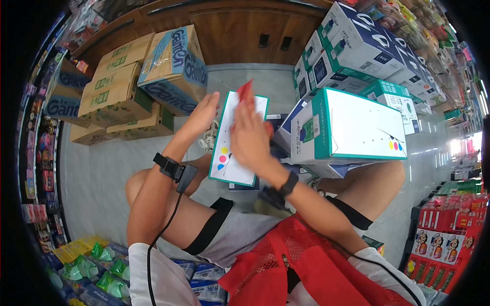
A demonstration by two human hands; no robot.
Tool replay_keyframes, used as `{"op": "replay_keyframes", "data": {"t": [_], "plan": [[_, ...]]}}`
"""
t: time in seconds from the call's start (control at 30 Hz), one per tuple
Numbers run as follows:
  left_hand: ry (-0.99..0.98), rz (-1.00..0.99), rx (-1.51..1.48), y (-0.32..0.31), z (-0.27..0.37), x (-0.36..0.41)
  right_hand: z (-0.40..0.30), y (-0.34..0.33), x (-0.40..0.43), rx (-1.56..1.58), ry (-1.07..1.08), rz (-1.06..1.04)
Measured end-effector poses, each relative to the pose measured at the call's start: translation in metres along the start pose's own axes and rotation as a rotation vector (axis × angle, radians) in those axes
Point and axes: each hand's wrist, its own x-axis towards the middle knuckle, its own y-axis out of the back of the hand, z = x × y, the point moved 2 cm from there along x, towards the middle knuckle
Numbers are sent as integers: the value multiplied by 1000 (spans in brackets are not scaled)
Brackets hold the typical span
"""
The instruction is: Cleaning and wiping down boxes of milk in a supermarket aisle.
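Note:
A slim white carton with teal edges (239, 141) stands between my knees, its white face turned up and marked with coloured dots. Over this face is my right hand (249, 135), blurred, with a flat red piece (245, 91) sticking out beyond its fingertips. The hand hides most of the red piece, so its exact kind is unclear. My left hand (204, 113) is held just left of the carton, empty, fingers extended. To the right, a larger white and teal carton (363, 126) lies tilted on other boxes near my right knee.
Brown cardboard cartons (111, 90) are stacked at the left, beside a blue-printed carton (176, 69). Handled white and navy boxes (367, 49) form a pile at upper right. A wooden cabinet (237, 34) stands ahead. Packaged goods (440, 233) are at lower right. A cable (164, 229) runs along my left arm.

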Motion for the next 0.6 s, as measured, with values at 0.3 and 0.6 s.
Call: {"op": "replay_keyframes", "data": {"t": [0.3,0.6], "plan": [[-378,-182,-79,-29,-21,37,42,10,27,-20,-216,54],[-340,-164,-147,10,-82,80,-19,12,-42,263,145,-406]]}}
